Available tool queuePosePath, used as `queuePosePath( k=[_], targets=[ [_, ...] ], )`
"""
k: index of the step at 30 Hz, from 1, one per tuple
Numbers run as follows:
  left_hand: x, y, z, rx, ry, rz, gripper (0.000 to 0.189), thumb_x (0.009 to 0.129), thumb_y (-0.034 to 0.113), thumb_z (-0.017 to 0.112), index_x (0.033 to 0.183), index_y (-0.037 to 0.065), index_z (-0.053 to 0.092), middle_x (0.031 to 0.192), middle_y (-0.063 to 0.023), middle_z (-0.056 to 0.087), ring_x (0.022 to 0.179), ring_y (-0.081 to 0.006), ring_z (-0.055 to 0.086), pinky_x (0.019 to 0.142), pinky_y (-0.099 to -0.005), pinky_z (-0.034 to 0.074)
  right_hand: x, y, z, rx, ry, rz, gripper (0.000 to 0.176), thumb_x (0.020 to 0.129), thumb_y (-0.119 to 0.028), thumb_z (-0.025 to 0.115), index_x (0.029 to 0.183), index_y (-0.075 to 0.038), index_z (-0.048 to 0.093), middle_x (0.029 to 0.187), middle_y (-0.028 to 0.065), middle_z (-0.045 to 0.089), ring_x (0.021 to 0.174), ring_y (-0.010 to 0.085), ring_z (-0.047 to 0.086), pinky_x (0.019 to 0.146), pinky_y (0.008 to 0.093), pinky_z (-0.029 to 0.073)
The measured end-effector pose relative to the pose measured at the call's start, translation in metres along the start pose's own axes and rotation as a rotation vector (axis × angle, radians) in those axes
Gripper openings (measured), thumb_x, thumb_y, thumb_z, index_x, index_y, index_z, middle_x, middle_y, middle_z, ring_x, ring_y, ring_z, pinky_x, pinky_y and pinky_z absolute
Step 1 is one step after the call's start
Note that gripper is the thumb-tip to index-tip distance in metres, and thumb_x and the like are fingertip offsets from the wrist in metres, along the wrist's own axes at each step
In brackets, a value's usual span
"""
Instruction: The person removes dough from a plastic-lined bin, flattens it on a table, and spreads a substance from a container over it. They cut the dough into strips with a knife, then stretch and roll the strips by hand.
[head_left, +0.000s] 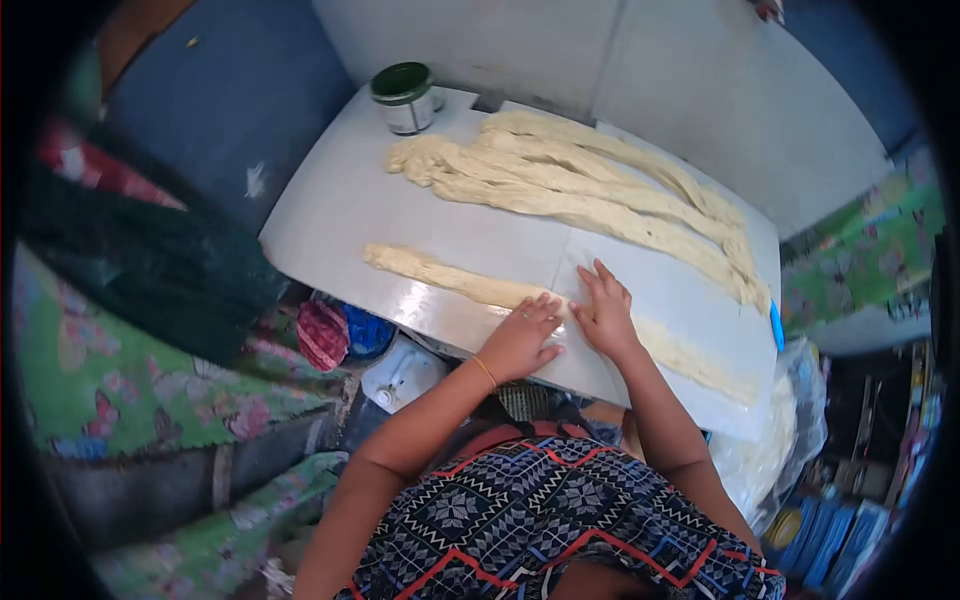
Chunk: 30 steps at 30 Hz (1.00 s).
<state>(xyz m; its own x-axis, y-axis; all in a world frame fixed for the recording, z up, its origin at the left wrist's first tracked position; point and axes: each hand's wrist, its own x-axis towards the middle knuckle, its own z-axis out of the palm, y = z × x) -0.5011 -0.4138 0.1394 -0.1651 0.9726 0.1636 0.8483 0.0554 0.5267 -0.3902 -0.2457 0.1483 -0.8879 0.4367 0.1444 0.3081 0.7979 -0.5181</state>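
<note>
A long strip of pale dough (pixel 440 272) lies across the white tabletop, close to its near edge. My left hand (pixel 533 335) rests on the middle of this strip, palm down, fingers stretched out. Just to the right, my right hand (pixel 607 308) lies flat with its fingers apart, beside or over the same strip; exactly what it touches is hidden under the palm. Beyond my right wrist the dough carries on as a flatter, thinner length. Farther back, several thick dough strands (pixel 590 190) are heaped side by side along the table.
A green-rimmed tub (pixel 403 97) stands at the back left corner of the table (pixel 320 215). A blue tool or handle (pixel 777 328) lies at the right edge. Walls close off the back. Below are a white container (pixel 402 375) and a clear plastic bag (pixel 790 420).
</note>
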Motion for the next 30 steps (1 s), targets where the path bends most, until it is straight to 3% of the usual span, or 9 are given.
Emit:
queuePosePath(
  k=[6,9,11,13,14,15,17,19,30],
  targets=[
    [-0.003,0.017,-0.045,-0.216,-0.136,0.035,0.04,0.084,0.025,0.063,0.114,-0.001,0.059,0.127,-0.0183,0.053,0.123,-0.0347,0.045,0.106,-0.0442,0.032,-0.076,0.016,-0.061,0.094,0.242,0.196,0.039,0.081,-0.012,0.064,0.119,-0.005,0.056,0.129,0.0204,0.049,0.114,0.0318,0.051,0.097,0.0422,0.038],
    [0.007,0.063,-0.091,-0.426,0.139,0.048,0.031,0.082,0.017,0.065,0.107,-0.001,0.062,0.112,-0.0182,0.061,0.106,-0.0357,0.057,0.092,-0.0402,0.044,-0.101,-0.002,-0.113,0.293,0.502,0.252,0.035,0.08,-0.002,0.064,0.115,-0.003,0.058,0.117,0.018,0.058,0.102,0.0283,0.058,0.09,0.036,0.044],
    [0.01,0.096,-0.134,-0.416,0.371,0.147,0.034,0.08,0.014,0.065,0.11,-0.001,0.061,0.109,-0.0202,0.06,0.103,-0.0338,0.058,0.089,-0.0387,0.046,-0.113,-0.044,-0.165,0.278,0.757,0.072,0.032,0.082,0.002,0.06,0.113,0.001,0.056,0.11,0.0147,0.059,0.094,0.0238,0.058,0.087,0.0336,0.044],
    [0.008,0.127,-0.185,-0.303,0.638,0.38,0.042,0.084,0.023,0.061,0.117,-0.002,0.054,0.11,-0.0181,0.056,0.099,-0.0305,0.056,0.09,-0.0384,0.046,-0.126,-0.079,-0.207,0.167,1.164,-0.143,0.044,0.088,-0.03,0.056,0.115,0.004,0.051,0.109,0.0176,0.056,0.093,0.0246,0.056,0.088,0.0369,0.043],
    [0.025,0.144,-0.194,-0.274,1.102,0.511,0.049,0.087,0.032,0.057,0.12,-0.004,0.049,0.101,-0.0153,0.056,0.095,-0.0271,0.057,0.092,-0.0389,0.045,-0.133,-0.087,-0.237,0.037,1.324,-0.44,0.038,0.091,-0.034,0.053,0.107,0.0,0.058,0.102,0.0157,0.062,0.092,0.024,0.058,0.086,0.0375,0.046],
    [0.012,0.135,-0.224,-0.28,1.078,0.497,0.049,0.087,0.032,0.057,0.12,-0.004,0.049,0.101,-0.0153,0.056,0.095,-0.0271,0.057,0.092,-0.0389,0.045,-0.139,-0.101,-0.261,-0.008,1.366,-0.655,0.038,0.091,-0.034,0.053,0.107,0.0,0.058,0.102,0.0157,0.062,0.092,0.024,0.058,0.086,0.0376,0.046],
    [-0.03,0.091,-0.291,-0.213,1.486,0.877,0.066,0.091,0.047,0.048,0.13,-0.006,0.04,0.129,-0.0286,0.045,0.118,-0.0326,0.046,0.095,-0.0476,0.039,-0.149,-0.131,-0.294,-0.046,1.287,-0.925,0.037,0.091,-0.033,0.053,0.107,0.0,0.058,0.102,0.0156,0.062,0.092,0.024,0.058,0.087,0.0376,0.046],
    [-0.032,0.117,-0.302,-0.077,1.375,1.024,0.065,0.091,0.046,0.048,0.13,-0.006,0.04,0.129,-0.0284,0.045,0.118,-0.0324,0.047,0.095,-0.0474,0.039,-0.152,-0.141,-0.305,-0.06,1.185,-0.992,0.037,0.091,-0.033,0.053,0.107,0.0,0.058,0.102,0.0156,0.061,0.092,0.0241,0.058,0.087,0.0377,0.046],
    [-0.05,0.158,-0.301,0.047,1.292,1.072,0.062,0.09,0.042,0.049,0.129,-0.005,0.04,0.128,-0.0271,0.046,0.117,-0.0313,0.047,0.094,-0.046,0.039,-0.162,-0.148,-0.327,-0.009,0.987,-1.073,0.034,0.09,-0.03,0.053,0.106,0.0,0.058,0.102,0.0153,0.061,0.092,0.0241,0.057,0.087,0.0382,0.044]
  ],
)
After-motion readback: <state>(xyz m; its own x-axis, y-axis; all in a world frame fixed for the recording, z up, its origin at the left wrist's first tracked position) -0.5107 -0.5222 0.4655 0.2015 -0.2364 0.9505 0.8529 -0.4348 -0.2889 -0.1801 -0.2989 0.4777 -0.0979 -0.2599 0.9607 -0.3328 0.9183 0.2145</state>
